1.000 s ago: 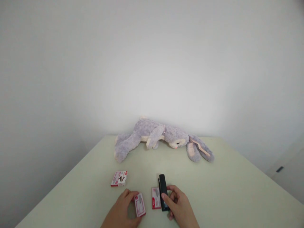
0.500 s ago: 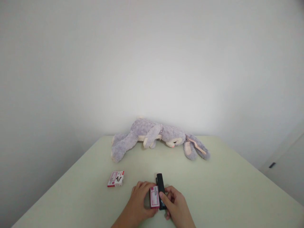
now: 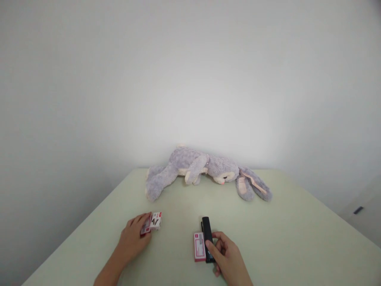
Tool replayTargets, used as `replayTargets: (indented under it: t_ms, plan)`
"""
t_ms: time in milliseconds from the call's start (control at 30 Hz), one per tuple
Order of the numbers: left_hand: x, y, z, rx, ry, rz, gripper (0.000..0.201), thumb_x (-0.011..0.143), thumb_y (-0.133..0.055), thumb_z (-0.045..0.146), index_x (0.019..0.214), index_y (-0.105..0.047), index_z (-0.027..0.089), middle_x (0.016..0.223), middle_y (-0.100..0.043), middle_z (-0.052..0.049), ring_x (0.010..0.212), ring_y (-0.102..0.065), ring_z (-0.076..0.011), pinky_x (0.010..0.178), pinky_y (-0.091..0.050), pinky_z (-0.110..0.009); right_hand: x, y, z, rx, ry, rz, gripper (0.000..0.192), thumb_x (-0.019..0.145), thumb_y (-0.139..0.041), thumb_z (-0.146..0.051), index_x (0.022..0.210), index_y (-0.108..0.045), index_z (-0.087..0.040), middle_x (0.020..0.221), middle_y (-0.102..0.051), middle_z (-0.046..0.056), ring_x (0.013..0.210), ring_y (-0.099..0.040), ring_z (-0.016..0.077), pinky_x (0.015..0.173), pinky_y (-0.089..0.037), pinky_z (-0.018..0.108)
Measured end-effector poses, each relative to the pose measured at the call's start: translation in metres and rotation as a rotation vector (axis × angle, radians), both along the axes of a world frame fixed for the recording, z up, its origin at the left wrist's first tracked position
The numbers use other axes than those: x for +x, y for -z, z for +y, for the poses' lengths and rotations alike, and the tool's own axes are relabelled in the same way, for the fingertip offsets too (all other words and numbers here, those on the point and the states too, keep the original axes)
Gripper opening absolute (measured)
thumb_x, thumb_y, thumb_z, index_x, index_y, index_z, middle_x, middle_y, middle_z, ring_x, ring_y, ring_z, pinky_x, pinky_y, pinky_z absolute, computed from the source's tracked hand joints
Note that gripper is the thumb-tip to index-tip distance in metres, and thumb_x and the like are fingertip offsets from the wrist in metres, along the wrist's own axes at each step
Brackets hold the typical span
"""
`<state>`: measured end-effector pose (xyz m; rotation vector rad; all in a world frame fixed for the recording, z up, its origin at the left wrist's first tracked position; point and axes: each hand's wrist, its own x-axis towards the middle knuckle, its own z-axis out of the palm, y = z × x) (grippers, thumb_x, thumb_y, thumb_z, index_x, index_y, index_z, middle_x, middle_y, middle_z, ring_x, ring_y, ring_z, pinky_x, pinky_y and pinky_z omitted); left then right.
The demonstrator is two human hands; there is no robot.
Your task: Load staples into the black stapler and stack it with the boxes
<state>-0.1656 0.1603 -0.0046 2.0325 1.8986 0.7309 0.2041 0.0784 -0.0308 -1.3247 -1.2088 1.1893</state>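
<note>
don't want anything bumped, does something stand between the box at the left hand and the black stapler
Yes: a second red-and-white box lies beside the black stapler, on the side facing the left hand and the staple box it grasps. Nothing else visible stands between them.

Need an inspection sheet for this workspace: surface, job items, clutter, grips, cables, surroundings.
Surface: pale green table.
Job items: black stapler; red-and-white right box beside it, on its left; red-and-white left box, set apart from both.
Clutter: plush rabbit lying on its side near the far edge.
Left grip: on left box, partly covering it; firmness of hold unclear.
Right grip: holding black stapler.
Cables: nothing seen.
Surroundings: pale wall behind; small dark item at right, unidentifiable.
</note>
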Motion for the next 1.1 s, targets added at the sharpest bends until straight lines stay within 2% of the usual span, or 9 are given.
replayTargets:
  t_ms: [167,300,433,533,733,833,933,1000,1100]
  plan:
    - [0.005,0.007,-0.048,-0.049,-0.007,0.073,0.064,0.071,-0.065,0.035,0.133,-0.061,0.022,0.131,-0.064,-0.010,0.120,-0.057,-0.0323,0.109,-0.043,-0.049,0.000,0.000,-0.001,-0.015,0.001,0.018,0.057,0.084,-0.066,-0.069,0.113,-0.062,-0.019,0.065,-0.040,-0.011,0.039,-0.043,0.0067,0.033,-0.048,0.022]
    - [0.051,-0.002,-0.072,-0.021,0.195,-0.078,0.066,0.077,-0.067,0.034,0.142,-0.054,0.027,0.144,-0.058,-0.008,0.134,-0.054,-0.0299,0.117,-0.041,-0.048,-0.001,0.000,0.000,-0.026,0.004,0.016,0.057,0.083,-0.067,-0.070,0.110,-0.063,-0.020,0.065,-0.041,-0.010,0.039,-0.044,0.0071,0.033,-0.048,0.022]
    - [0.119,-0.026,-0.070,-0.019,0.393,-0.185,0.079,0.077,-0.067,0.024,0.151,-0.043,0.032,0.151,-0.053,-0.005,0.139,-0.051,-0.0265,0.121,-0.038,-0.045,0.000,0.000,0.001,-0.032,-0.002,0.020,0.059,0.082,-0.067,-0.071,0.110,-0.062,-0.019,0.064,-0.042,-0.011,0.038,-0.046,0.0071,0.032,-0.047,0.021]
    - [0.155,-0.043,-0.062,-0.062,0.519,-0.230,0.083,0.070,-0.068,0.017,0.149,-0.046,0.033,0.149,-0.056,-0.005,0.136,-0.053,-0.0270,0.120,-0.040,-0.044,0.001,-0.002,0.001,-0.028,-0.017,0.014,0.056,0.083,-0.067,-0.070,0.106,-0.062,-0.019,0.063,-0.042,-0.011,0.037,-0.046,0.0070,0.032,-0.046,0.021]
    - [0.175,-0.045,-0.057,-0.136,0.606,-0.274,0.083,0.072,-0.075,0.024,0.150,-0.045,0.032,0.151,-0.054,-0.007,0.137,-0.052,-0.0279,0.119,-0.038,-0.044,0.000,-0.008,-0.002,-0.013,-0.018,0.006,0.051,0.087,-0.063,-0.068,0.105,-0.062,-0.020,0.064,-0.041,-0.011,0.038,-0.043,0.0079,0.034,-0.042,0.022]
    - [0.152,-0.041,-0.049,-0.048,0.456,-0.276,0.074,0.079,-0.074,0.041,0.148,-0.047,0.033,0.153,-0.050,-0.005,0.141,-0.047,-0.0260,0.120,-0.036,-0.043,0.001,-0.008,-0.008,0.081,0.124,-0.082,0.052,0.093,-0.057,-0.064,0.121,-0.059,-0.020,0.068,-0.049,-0.007,0.052,-0.053,0.0132,0.047,-0.049,0.026]
    - [0.106,-0.039,-0.031,0.065,-0.047,-0.253,0.048,0.090,-0.053,0.061,0.122,-0.069,0.029,0.122,-0.069,-0.005,0.112,-0.064,-0.0241,0.101,-0.050,-0.038,0.001,0.000,-0.016,0.203,0.268,-0.127,0.056,0.096,-0.054,-0.058,0.136,-0.053,-0.020,0.096,-0.067,0.005,0.090,-0.068,0.0225,0.081,-0.056,0.033]
    - [0.074,-0.039,-0.017,0.044,-0.264,-0.242,0.058,0.091,-0.044,0.065,0.119,-0.069,0.021,0.104,-0.073,-0.008,0.090,-0.067,-0.0270,0.084,-0.053,-0.042,0.000,0.008,-0.020,0.267,0.275,-0.192,0.069,0.091,-0.062,-0.054,0.148,-0.043,-0.021,0.131,-0.064,0.013,0.123,-0.060,0.0292,0.106,-0.048,0.041]
    - [0.053,-0.035,-0.002,-0.056,-0.256,-0.261,0.053,0.085,-0.053,0.065,0.105,-0.076,0.021,0.089,-0.077,-0.006,0.077,-0.069,-0.0264,0.074,-0.052,-0.038,-0.001,0.019,-0.021,0.334,0.112,-0.393,0.098,0.078,-0.077,-0.045,0.159,-0.028,-0.022,0.159,-0.043,0.015,0.147,-0.038,0.0375,0.124,-0.025,0.055]
